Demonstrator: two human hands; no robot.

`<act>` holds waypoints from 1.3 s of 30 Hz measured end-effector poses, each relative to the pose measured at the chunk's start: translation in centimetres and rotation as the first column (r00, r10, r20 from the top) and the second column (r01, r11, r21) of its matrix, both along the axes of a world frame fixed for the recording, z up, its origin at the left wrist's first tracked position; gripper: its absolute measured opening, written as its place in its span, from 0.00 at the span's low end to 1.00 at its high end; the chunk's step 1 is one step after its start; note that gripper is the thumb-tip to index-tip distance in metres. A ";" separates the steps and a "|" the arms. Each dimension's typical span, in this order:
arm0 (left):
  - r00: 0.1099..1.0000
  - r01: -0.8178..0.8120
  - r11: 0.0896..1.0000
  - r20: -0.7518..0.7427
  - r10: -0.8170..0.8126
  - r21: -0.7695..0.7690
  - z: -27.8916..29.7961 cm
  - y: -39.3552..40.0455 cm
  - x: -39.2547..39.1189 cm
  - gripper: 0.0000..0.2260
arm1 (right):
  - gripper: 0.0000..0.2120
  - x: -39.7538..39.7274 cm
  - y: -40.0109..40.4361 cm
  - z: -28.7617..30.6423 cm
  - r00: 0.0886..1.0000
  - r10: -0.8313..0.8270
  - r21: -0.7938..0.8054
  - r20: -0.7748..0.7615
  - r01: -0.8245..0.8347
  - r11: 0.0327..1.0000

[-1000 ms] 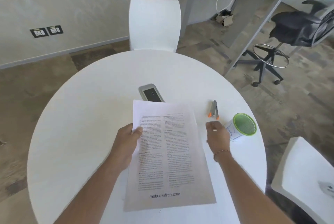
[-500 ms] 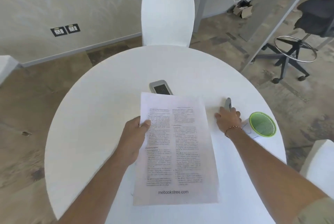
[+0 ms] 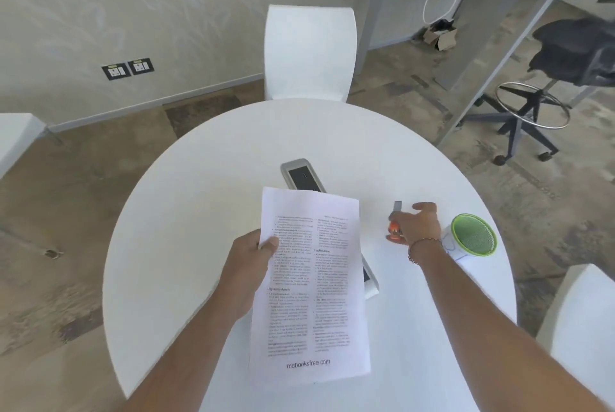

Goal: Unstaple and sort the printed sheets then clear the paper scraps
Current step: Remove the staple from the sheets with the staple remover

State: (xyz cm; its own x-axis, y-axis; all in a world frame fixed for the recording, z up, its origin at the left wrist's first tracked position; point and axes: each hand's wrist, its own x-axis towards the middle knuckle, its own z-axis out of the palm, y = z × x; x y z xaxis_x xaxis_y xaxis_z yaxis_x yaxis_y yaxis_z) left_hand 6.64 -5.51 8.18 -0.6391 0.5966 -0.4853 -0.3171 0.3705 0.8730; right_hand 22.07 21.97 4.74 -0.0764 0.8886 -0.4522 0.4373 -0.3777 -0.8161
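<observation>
Risk of creasing or slipping: left hand (image 3: 248, 262) pinching printed sheets (image 3: 312, 285) by one edge, aloft over tabletop (image 3: 186, 245) centre. At three o'clock, right hand (image 3: 417, 223), fingers curled on staple remover (image 3: 395, 223); green cup (image 3: 472, 235) just beside, easily knocked. Open room at nine o'clock.

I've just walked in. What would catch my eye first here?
Probably the printed sheets, held up over the middle of the round white table by the person's left hand. To their right, the right hand closes on a small grey and orange staple remover, beside a bright green-rimmed cup.
</observation>
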 end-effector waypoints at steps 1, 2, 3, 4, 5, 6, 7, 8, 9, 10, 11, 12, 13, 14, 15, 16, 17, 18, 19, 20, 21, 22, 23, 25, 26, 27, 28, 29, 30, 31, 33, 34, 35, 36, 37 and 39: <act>1.000 0.007 1.000 -0.015 -0.007 0.002 0.4 -0.5 0.0 0.11 | 0.26 -0.6 -0.6 1.5 0.987 -0.061 -0.036 -0.148 0.056 0.998; 0.999 0.014 1.000 -0.031 -0.014 0.007 0.9 -0.9 0.1 0.11 | 0.28 -1.1 -1.0 2.7 0.962 -0.103 -0.047 -0.254 0.094 0.994; 0.999 0.020 1.000 -0.044 -0.019 0.018 1.3 -1.4 0.3 0.11 | 0.28 -1.6 -1.5 4.1 0.935 -0.122 -0.037 -0.334 0.116 0.993; 0.998 0.025 0.999 -0.057 -0.023 0.034 1.9 -1.9 0.3 0.11 | 0.27 -2.2 -2.1 5.7 0.912 -0.119 -0.012 -0.393 0.124 0.992; 0.998 0.027 0.999 -0.066 -0.024 0.044 2.3 -2.2 0.5 0.11 | 0.22 -2.9 -2.6 6.8 0.899 -0.101 0.018 -0.427 0.121 0.993; 0.997 0.025 0.998 -0.076 -0.020 0.057 2.9 -2.4 0.7 0.10 | 0.15 -3.5 -3.2 8.4 0.891 -0.067 0.062 -0.449 0.106 0.992; 0.997 0.022 0.998 -0.081 -0.017 0.066 3.7 -2.7 0.9 0.10 | 0.09 -4.2 -4.0 9.9 0.892 -0.027 0.105 -0.452 0.083 0.991; 0.996 0.022 0.997 -0.084 -0.016 0.077 4.4 -2.9 1.2 0.10 | 0.06 -4.9 -4.9 11.4 0.891 0.005 0.133 -0.453 0.062 0.989; 0.996 0.025 0.996 -0.092 -0.017 0.085 5.2 -3.2 1.5 0.10 | 0.05 -5.5 -5.8 12.9 0.891 0.027 0.151 -0.453 0.047 0.987; 0.994 0.032 0.996 -0.109 -0.023 0.089 6.0 -3.4 1.8 0.10 | 0.06 -6.1 -6.8 14.4 0.888 0.046 0.163 -0.457 0.033 0.986; 0.992 0.038 0.995 -0.124 -0.027 0.089 6.7 -3.6 2.2 0.10 | 0.07 -6.6 -7.9 15.9 0.889 0.063 0.177 -0.454 0.020 0.984; 0.990 0.047 0.994 -0.139 -0.034 0.095 7.5 -3.8 2.5 0.09 | 0.08 -7.1 -9.0 17.2 0.888 0.084 0.198 -0.452 0.008 0.980; 0.988 0.058 0.994 -0.150 -0.043 0.096 8.4 -4.0 2.9 0.09 | 0.09 -7.6 -10.2 18.6 0.888 0.103 0.222 -0.448 -0.002 0.975; 0.986 0.070 0.992 -0.161 -0.053 0.101 9.1 -4.1 3.2 0.09 | 0.09 -8.0 -11.3 19.8 0.886 0.126 0.248 -0.447 -0.012 0.969; 0.982 0.087 0.990 -0.178 -0.067 0.109 10.2 -4.4 3.5 0.08 | 0.08 -8.4 -12.5 21.2 0.881 0.156 0.283 -0.446 -0.027 0.959; 0.977 0.103 0.988 -0.200 -0.079 0.115 10.8 -4.5 3.8 0.08 | 0.08 -8.9 -13.4 22.0 0.874 0.192 0.316 -0.446 -0.048 0.948; 0.969 0.123 0.985 -0.229 -0.093 0.122 11.6 -4.8 4.0 0.10 | 0.08 -9.2 -14.4 23.1 0.873 0.230 0.356 -0.430 -0.070 0.932; 0.963 0.139 0.982 -0.251 -0.102 0.131 12.2 -4.9 4.2 0.12 | 0.08 -9.5 -15.0 23.9 0.880 0.265 0.397 -0.393 -0.097 0.913; 0.959 0.150 0.980 -0.262 -0.111 0.134 12.8 -5.0 4.3 0.12 | 0.08 -9.9 -15.6 24.6 0.896 0.296 0.438 -0.332 -0.132 0.889; 0.958 0.152 0.978 -0.266 -0.110 0.142 13.4 -5.1 4.5 0.11 | 0.08 -10.2 -15.9 25.0 0.909 0.318 0.473 -0.269 -0.163 0.866; 0.957 0.152 0.978 -0.271 -0.108 0.146 14.1 -5.1 4.7 0.09 | 0.07 -10.4 -16.2 25.6 0.921 0.332 0.504 -0.203 -0.192 0.842; 0.956 0.151 0.977 -0.275 -0.105 0.152 14.9 -5.3 4.7 0.09 | 0.08 -10.6 -16.5 26.4 0.929 0.339 0.536 -0.148 -0.213 0.817; 0.953 0.151 0.977 -0.287 -0.103 0.151 15.5 -5.4 4.8 0.09 | 0.08 -10.7 -16.7 27.0 0.935 0.342 0.557 -0.100 -0.232 0.798; 0.944 0.152 0.975 -0.316 -0.095 0.160 16.7 -5.6 4.7 0.10 | 0.10 -10.6 -17.0 28.5 0.939 0.342 0.582 -0.048 -0.252 0.773; 0.941 0.156 0.974 -0.326 -0.096 0.166 17.2 -5.6 4.7 0.10 | 0.11 -10.5 -17.1 29.1 0.938 0.344 0.588 -0.038 -0.257 0.767; 0.938 0.160 0.972 -0.334 -0.096 0.170 17.8 -5.6 4.7 0.10 | 0.11 -10.4 -17.2 29.7 0.937 0.347 0.597 -0.036 -0.258 0.759; 0.935 0.164 0.971 -0.342 -0.096 0.175 18.2 -5.6 4.7 0.10 | 0.12 -10.4 -17.2 30.1 0.935 0.352 0.608 -0.034 -0.260 0.750; 0.932 0.165 0.970 -0.352 -0.093 0.180 18.8 -5.6 4.7 0.10 | 0.13 -10.3 -17.2 30.7 0.934 0.356 0.616 -0.027 -0.266 0.742; 0.929 0.167 0.967 -0.360 -0.090 0.191 19.2 -5.7 4.7 0.09 | 0.14 -10.3 -17.2 31.1 0.932 0.361 0.622 -0.018 -0.272 0.734; 0.925 0.168 0.965 -0.370 -0.084 0.202 19.6 -5.6 4.7 0.09 | 0.14 -10.2 -17.2 31.6 0.929 0.371 0.623 -0.009 -0.285 0.729; 0.918 0.181 0.959 -0.386 -0.085 0.218 20.3 -5.5 4.6 0.08 | 0.15 -10.2 -17.3 32.2 0.917 0.399 0.618 0.000 -0.313 0.721; 0.917 0.187 0.956 -0.388 -0.088 0.226 20.5 -5.4 4.6 0.08 | 0.15 -10.2 -17.3 32.4 0.913 0.409 0.618 0.004 -0.323 0.717; 0.917 0.192 0.954 -0.389 -0.091 0.229 20.8 -5.3 4.6 0.08 | 0.15 -10.1 -17.4 32.7 0.910 0.415 0.621 0.008 -0.330 0.711; 0.915 0.195 0.954 -0.392 -0.094 0.228 20.9 -5.3 4.6 0.08 | 0.15 -10.0 -17.5 32.8 0.908 0.419 0.625 0.005 -0.330 0.707; 0.914 0.196 0.954 -0.395 -0.095 0.224 21.0 -5.2 4.6 0.08 | 0.14 -10.0 -17.5 33.0 0.908 0.419 0.627 -0.001 -0.325 0.707; 0.909 0.201 0.954 -0.404 -0.099 0.220 21.2 -5.2 4.6 0.08 | 0.10 -9.9 -17.5 33.1 0.910 0.414 0.630 -0.011 -0.315 0.710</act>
State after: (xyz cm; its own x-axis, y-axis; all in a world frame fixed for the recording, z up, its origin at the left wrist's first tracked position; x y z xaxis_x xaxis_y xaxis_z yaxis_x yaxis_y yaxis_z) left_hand 11.28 -10.73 29.40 -0.6376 0.7692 -0.0415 0.1038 0.1391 0.9848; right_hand 12.13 4.46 37.87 -0.4713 0.8567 0.2098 0.2977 0.3784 -0.8765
